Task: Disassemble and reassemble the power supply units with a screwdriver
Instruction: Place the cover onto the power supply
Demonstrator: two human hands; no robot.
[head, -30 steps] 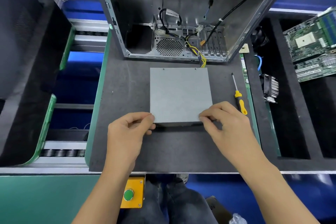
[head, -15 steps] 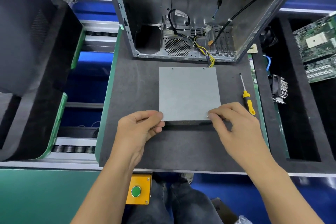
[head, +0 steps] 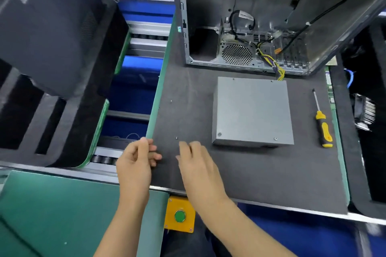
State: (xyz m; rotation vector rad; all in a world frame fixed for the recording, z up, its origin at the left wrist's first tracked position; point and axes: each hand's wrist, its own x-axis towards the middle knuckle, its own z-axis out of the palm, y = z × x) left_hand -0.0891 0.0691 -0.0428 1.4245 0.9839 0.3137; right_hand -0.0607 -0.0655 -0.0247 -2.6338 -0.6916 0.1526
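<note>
Power supply: we are seeing the grey power supply unit (head: 252, 110) lying flat on the dark mat (head: 261, 173), just in front of the open computer case (head: 271, 16).
Direction: it is lying ahead and to the right of both hands, its near edge facing us.
Loose screw: a small screw (head: 176, 138) is sitting just beyond our right fingertips.
Right hand: our right hand (head: 198, 165) is reaching, fingers loosely extended, holding nothing; it is the nearer one.
Left hand: our left hand (head: 136, 158) is hovering loosely curled; we cannot tell whether it is pinching anything.
Screwdriver: the yellow screwdriver (head: 322, 125) is lying right of the unit, pointing away.
Hidden: motion blur is smearing our fingertips.
</note>
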